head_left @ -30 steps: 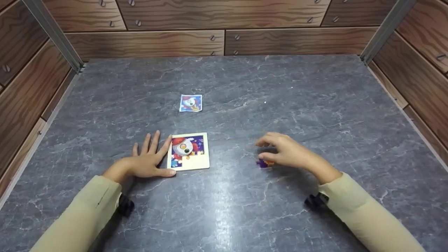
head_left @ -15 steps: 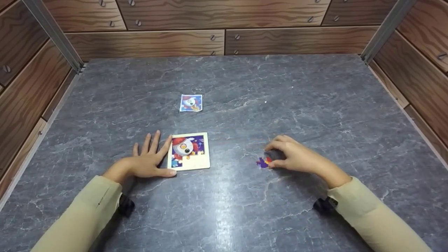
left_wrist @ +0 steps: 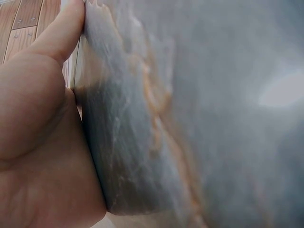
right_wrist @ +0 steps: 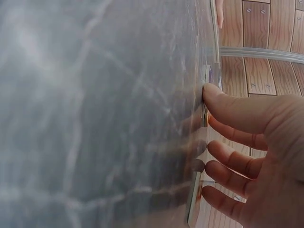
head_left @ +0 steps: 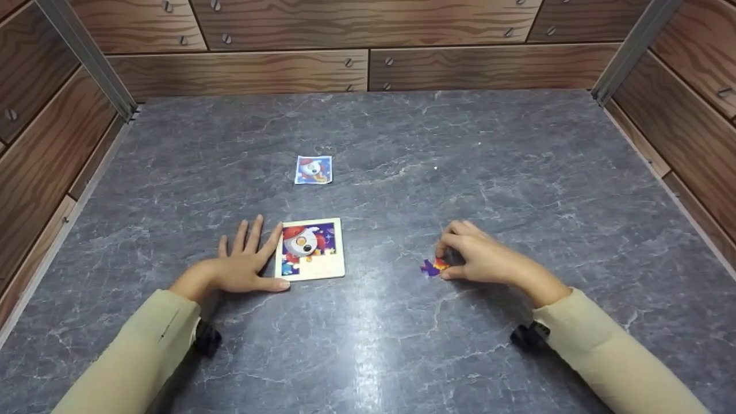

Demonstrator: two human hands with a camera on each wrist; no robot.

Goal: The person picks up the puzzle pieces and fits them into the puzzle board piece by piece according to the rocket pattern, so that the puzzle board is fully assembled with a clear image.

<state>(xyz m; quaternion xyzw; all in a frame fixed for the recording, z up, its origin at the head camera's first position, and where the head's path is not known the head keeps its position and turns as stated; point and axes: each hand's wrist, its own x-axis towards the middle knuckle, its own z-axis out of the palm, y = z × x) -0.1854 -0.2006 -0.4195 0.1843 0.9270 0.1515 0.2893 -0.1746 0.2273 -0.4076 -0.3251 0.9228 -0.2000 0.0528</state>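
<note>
My left hand (head_left: 244, 267) lies flat with its fingers spread, thumb and index finger against the left edge of a puzzle board (head_left: 323, 268). The board has a cream frame and a cartoon picture in its upper and left parts; its lower right shows bare cream. Farther right, my right hand (head_left: 480, 256) pinches a purple, red and yellow puzzle piece (head_left: 430, 268) at the table surface, between thumb and index finger. In the right wrist view the thumb touches the piece's edge (right_wrist: 206, 116). Another thin pale-edged flat piece (right_wrist: 194, 202) lies by the little finger there, hidden from the head view.
Beyond the board lies a small picture card (head_left: 314, 169) with a similar cartoon. The grey marbled table (head_left: 391, 201) is bounded by wood-patterned walls (head_left: 368, 69) at the back and sides. Both sleeves carry a dark wrist camera (head_left: 530, 336).
My right hand has shifted slightly right and come down with thumb and index finger onto the puzzle piece, which has turned a little. The left hand and the board have stayed put.
</note>
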